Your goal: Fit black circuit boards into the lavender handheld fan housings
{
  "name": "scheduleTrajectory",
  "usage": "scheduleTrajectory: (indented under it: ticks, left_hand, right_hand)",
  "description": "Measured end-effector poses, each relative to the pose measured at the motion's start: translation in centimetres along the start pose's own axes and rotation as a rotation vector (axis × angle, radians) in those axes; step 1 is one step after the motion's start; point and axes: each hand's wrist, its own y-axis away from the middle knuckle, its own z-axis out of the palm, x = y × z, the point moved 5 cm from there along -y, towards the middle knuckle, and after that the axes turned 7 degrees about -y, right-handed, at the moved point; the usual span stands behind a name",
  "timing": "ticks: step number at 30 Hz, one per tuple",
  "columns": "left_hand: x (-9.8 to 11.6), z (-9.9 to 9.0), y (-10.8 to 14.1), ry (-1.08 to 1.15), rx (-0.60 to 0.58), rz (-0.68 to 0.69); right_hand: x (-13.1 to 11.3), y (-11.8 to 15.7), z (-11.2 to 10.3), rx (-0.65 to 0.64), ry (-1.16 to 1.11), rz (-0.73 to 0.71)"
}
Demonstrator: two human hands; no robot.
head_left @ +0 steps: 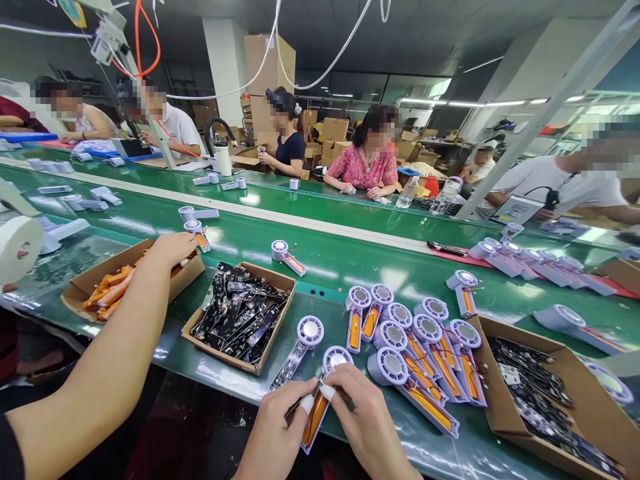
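My left hand (275,427) and my right hand (367,423) hold a small fan unit (316,417) at the near edge of the green conveyor belt (320,280). Its orange battery strip faces up, and white finger cots show on my fingers. Just beyond my hands lie several similar lilac-and-white fan units (415,353) with orange strips. A cardboard tray of black circuit boards (239,317) sits to my left, and a fan unit with a bare board (300,347) lies beside it. Another person's arm (100,353) reaches from the left to a box of orange parts (130,283).
A second cardboard tray of black circuit boards (545,400) stands at the right. A white tape roll (17,248) is at the far left. More fan units lie along the belts, and several people sit across the far belt, with stacked cartons behind them.
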Motion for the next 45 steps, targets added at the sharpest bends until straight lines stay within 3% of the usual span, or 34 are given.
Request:
scheduleTrajectory:
  ticks: [6, 12, 17, 24, 30, 38, 45]
  left_hand:
    - [0.5, 0.0, 0.2, 0.005, 0.015, 0.038]
    - [0.4, -0.7, 0.0, 0.111, -0.048, -0.033]
    - [0.0, -0.8, -0.2, 0.164, -0.06, -0.029]
    - [-0.4, -0.2, -0.4, 0.231, -0.126, -0.099]
    - [-0.6, -0.2, -0.7, 0.34, -0.192, -0.15]
    - [-0.7, -0.4, -0.4, 0.293, -0.179, -0.13]
    - [-0.1, 0.8, 1.5, 0.244, -0.016, -0.152]
  right_hand:
    - [-0.6, 0.2, 0.1, -0.05, 0.306, -0.197]
    - [0.1, -0.3, -0.7, -0.086, 0.091, -0.077]
    - [-0.6, -0.8, -1.0, -0.198, -0.018, -0.072]
    - [-0.2, -0.8, -0.5, -0.154, 0.087, -0.083]
    - [-1.3, -1.5, -0.6, -0.251, 0.096, -0.081]
    - [-0.7, -0.9, -0.3, -0.186, 0.118, -0.072]
    - [0.5, 1.0, -0.6, 0.0, 0.046, 0.212]
